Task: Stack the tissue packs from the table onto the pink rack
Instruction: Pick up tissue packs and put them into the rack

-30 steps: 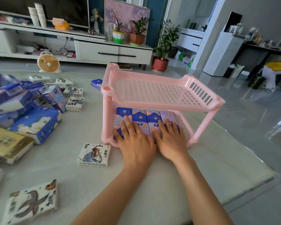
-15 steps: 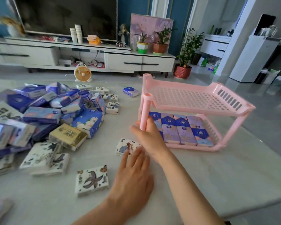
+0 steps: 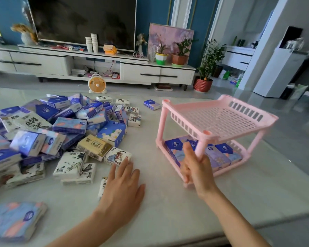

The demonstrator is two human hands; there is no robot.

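Observation:
The pink rack (image 3: 221,120) stands on the right of the table; its top shelf is bare. Its lower shelf holds a row of blue and purple tissue packs (image 3: 219,155). My right hand (image 3: 196,168) grips the rack's near front post low down, index finger pointing up. My left hand (image 3: 121,191) lies flat with straight fingers on the table, partly covering a white tissue pack (image 3: 103,186). Its fingertips reach a white pack with a red figure (image 3: 117,155). A big heap of loose tissue packs (image 3: 70,125) fills the table's left.
A blue-and-pink pack (image 3: 14,220) lies at the near left edge, and a single blue pack (image 3: 152,104) sits behind the rack. Beyond the table are a small orange fan (image 3: 97,85), a TV cabinet (image 3: 141,72) and potted plants.
Both hands left the packs on the lower shelf. My left hand moved left onto the table by the loose packs. My right hand took hold of the rack's front post. The view swung left.

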